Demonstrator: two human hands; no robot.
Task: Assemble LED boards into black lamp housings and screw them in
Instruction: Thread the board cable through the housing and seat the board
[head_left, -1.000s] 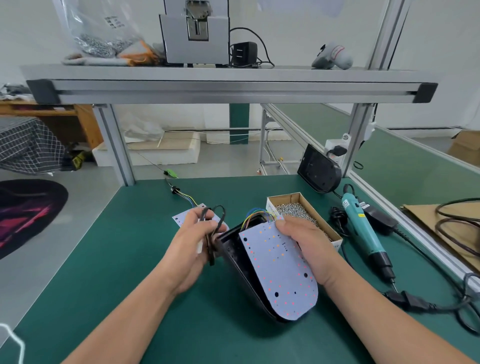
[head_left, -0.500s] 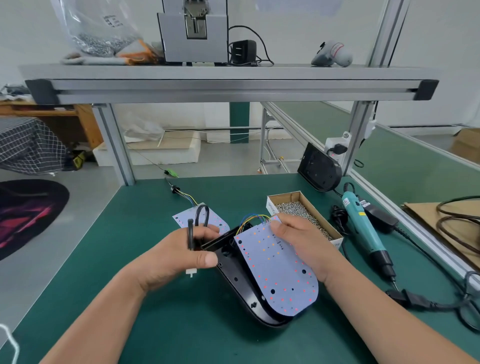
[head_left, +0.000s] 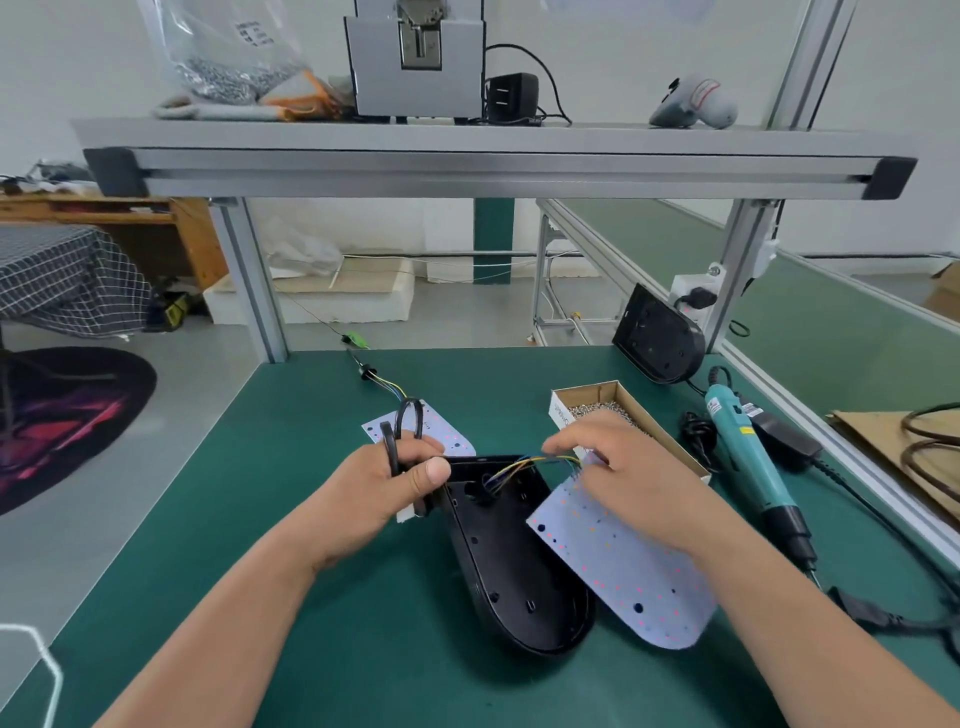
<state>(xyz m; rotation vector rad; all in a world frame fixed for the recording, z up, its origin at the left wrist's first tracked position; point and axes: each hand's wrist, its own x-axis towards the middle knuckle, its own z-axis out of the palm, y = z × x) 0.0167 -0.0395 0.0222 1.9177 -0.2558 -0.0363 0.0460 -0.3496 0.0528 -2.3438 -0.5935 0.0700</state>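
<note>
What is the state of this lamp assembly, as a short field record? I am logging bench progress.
left hand: grips black cable at top edge of black housing
right hand: lies on the LED board's upper end; grip unclear
LED board: outside the black housing, beside it, joined by wires
screwdriver: on the table, untouched
screw box: behind right hand

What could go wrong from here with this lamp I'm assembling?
The coloured wires run from the black housing to the LED board, which lies beside it under your right hand. Folding the board in could pinch or strain them. The open screw box sits just behind that hand and might get knocked.
</note>
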